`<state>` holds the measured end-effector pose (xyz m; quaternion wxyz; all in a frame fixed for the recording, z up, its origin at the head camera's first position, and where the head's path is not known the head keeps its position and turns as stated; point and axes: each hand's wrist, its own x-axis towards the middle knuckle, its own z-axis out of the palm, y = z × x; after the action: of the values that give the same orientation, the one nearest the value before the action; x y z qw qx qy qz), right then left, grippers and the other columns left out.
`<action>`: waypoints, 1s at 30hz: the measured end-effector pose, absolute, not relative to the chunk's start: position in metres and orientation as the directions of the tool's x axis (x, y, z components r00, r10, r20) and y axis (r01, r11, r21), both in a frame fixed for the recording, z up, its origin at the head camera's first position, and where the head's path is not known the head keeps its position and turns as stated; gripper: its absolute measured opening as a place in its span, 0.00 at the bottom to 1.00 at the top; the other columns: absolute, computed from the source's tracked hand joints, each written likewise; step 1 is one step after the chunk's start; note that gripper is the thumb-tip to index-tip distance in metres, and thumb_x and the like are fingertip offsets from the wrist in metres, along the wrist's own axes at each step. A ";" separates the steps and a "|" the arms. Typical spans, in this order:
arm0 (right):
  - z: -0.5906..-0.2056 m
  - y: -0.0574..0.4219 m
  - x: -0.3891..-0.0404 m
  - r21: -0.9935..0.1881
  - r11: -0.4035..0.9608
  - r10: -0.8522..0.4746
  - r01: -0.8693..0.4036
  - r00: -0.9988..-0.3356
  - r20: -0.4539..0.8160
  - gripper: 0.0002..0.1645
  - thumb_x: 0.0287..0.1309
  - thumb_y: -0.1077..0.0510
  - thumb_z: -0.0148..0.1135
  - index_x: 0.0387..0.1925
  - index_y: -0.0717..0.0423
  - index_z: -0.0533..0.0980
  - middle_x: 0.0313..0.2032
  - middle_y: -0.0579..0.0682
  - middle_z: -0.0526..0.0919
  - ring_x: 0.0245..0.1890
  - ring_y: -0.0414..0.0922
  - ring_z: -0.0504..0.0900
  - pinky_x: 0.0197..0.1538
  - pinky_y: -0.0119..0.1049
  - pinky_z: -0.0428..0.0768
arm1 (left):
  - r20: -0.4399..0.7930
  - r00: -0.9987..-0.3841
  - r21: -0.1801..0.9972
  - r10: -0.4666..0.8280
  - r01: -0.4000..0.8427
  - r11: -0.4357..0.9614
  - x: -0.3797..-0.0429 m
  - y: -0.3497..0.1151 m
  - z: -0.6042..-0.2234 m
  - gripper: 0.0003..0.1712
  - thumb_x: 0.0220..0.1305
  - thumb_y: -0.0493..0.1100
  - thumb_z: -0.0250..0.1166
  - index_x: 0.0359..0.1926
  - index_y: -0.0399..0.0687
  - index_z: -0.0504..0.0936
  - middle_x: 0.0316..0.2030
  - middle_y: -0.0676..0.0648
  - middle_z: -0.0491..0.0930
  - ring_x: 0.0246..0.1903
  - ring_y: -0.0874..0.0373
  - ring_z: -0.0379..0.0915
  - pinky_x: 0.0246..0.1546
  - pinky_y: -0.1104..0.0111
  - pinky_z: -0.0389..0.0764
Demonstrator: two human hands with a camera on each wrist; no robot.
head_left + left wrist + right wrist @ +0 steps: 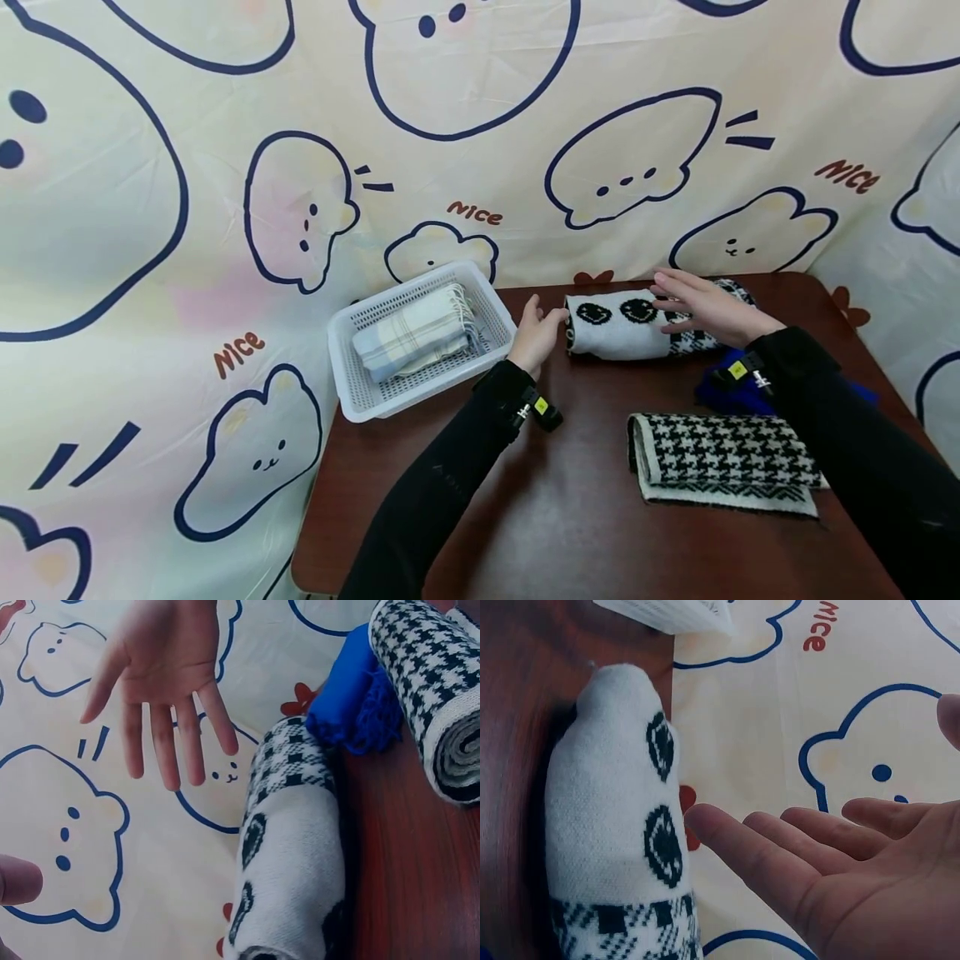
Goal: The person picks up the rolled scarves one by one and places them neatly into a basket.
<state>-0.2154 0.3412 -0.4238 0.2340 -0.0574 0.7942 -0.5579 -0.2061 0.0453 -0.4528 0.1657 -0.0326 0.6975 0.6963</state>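
A rolled white scarf (607,337) with black smiley faces and a checked end lies near the table's back edge. My left hand (538,337) is beside its left end, fingers pointing up and away; whether it touches the scarf I cannot tell. Over the scarf's checked part, my right hand (708,308) is held with fingers extended leftward and slightly apart. In the left wrist view the right palm (169,664) faces the camera, holding nothing. The right wrist view shows the right hand (885,877) beside the smiley scarf (604,787).
On the left of the brown table (570,500) stands a white plastic basket (352,383) holding a folded plaid scarf (416,329). Nearer on the right lies a rolled houndstooth scarf (727,454). A blue cloth (723,387) with fringe is partly hidden by my right arm. Patterned fabric hangs behind.
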 end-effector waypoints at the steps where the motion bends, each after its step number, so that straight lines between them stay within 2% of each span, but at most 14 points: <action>1: -0.424 0.344 -0.214 -0.911 0.376 -0.348 0.169 -0.886 -0.308 0.55 0.83 0.30 0.38 0.85 0.56 0.25 0.84 0.70 0.38 0.82 0.70 0.45 0.72 0.64 0.73 | -0.279 -0.941 0.960 0.190 -0.278 0.031 -0.206 0.047 -0.454 0.44 0.81 0.51 0.59 0.87 0.52 0.49 0.84 0.38 0.53 0.82 0.44 0.51 0.81 0.52 0.59; 7: -0.424 0.357 -0.211 -0.897 0.405 -0.325 0.176 -0.889 -0.322 0.58 0.81 0.28 0.41 0.85 0.56 0.25 0.84 0.70 0.37 0.82 0.70 0.45 0.73 0.64 0.72 | -0.296 -0.936 0.955 0.193 -0.290 0.059 -0.209 0.057 -0.458 0.42 0.82 0.50 0.58 0.87 0.51 0.50 0.83 0.38 0.55 0.82 0.44 0.52 0.80 0.52 0.61; 10: -0.425 0.364 -0.211 -0.893 0.415 -0.323 0.177 -0.888 -0.327 0.58 0.81 0.29 0.40 0.85 0.56 0.25 0.84 0.71 0.36 0.82 0.71 0.45 0.73 0.60 0.75 | -0.296 -0.937 0.955 0.186 -0.292 0.051 -0.210 0.061 -0.461 0.43 0.82 0.49 0.59 0.87 0.49 0.50 0.84 0.38 0.54 0.82 0.44 0.52 0.80 0.51 0.61; 14: -0.427 0.372 -0.212 -0.886 0.425 -0.303 0.186 -0.893 -0.333 0.58 0.81 0.28 0.41 0.86 0.55 0.26 0.84 0.70 0.37 0.82 0.71 0.45 0.73 0.61 0.74 | -0.297 -0.936 0.955 0.190 -0.293 0.046 -0.212 0.064 -0.467 0.43 0.82 0.48 0.59 0.87 0.48 0.49 0.84 0.38 0.52 0.82 0.43 0.51 0.79 0.50 0.62; 22: -0.435 0.388 -0.213 -0.864 0.458 -0.253 0.208 -0.902 -0.351 0.58 0.81 0.28 0.38 0.85 0.58 0.24 0.83 0.74 0.35 0.81 0.73 0.45 0.73 0.69 0.69 | -0.304 -0.932 0.953 0.199 -0.297 0.061 -0.214 0.067 -0.479 0.44 0.80 0.52 0.59 0.87 0.47 0.50 0.83 0.37 0.54 0.82 0.43 0.51 0.80 0.53 0.62; 30: -0.442 0.405 -0.217 -0.860 0.449 -0.214 0.244 -0.905 -0.368 0.60 0.79 0.25 0.39 0.85 0.56 0.23 0.83 0.72 0.34 0.81 0.73 0.44 0.73 0.66 0.71 | -0.336 -0.924 0.941 0.182 -0.322 0.101 -0.217 0.074 -0.491 0.44 0.80 0.53 0.58 0.87 0.48 0.50 0.83 0.38 0.56 0.82 0.46 0.53 0.80 0.55 0.62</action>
<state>-0.2170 0.4051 -0.4417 0.2182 0.0089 0.8226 -0.5250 -0.2171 0.0738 -0.4907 0.1884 -0.0491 0.7176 0.6687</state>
